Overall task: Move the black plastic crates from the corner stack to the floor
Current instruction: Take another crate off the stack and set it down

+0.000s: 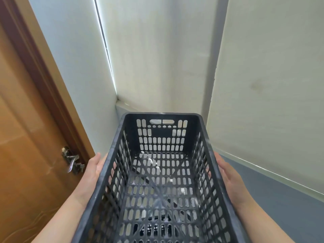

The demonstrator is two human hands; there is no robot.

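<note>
Black crate (157,181) is right of the door (26,137), held up in the air, level, open top up. Its long axis runs straight away from the person. The far short end points at the wall corner (116,97), which is also right of the door and further back. The near short end is cut off by the bottom edge.

Left hand (94,171) lies flat on the outside of the long wall nearer the door, fingers straight and pointing forward, thumb up by the rim. Right hand (229,176) mirrors it on the long wall away from the door. The crate is squeezed between the two palms, with no fingers curled round anything that shows. Parts of the fingers are hidden behind the slotted walls, and both forearms are cut off at the bottom.

Crate: dark plastic, rectangular, thick rim, walls and floor full of slots, handle cut-out in the far end wall, nothing inside. Dark and white shapes show through the floor slots and are unreadable.

The door is brown wood with a metal handle (70,160) and keys (78,168) hanging at it. A blue-grey surface (280,207) is on the side far from the door.
</note>
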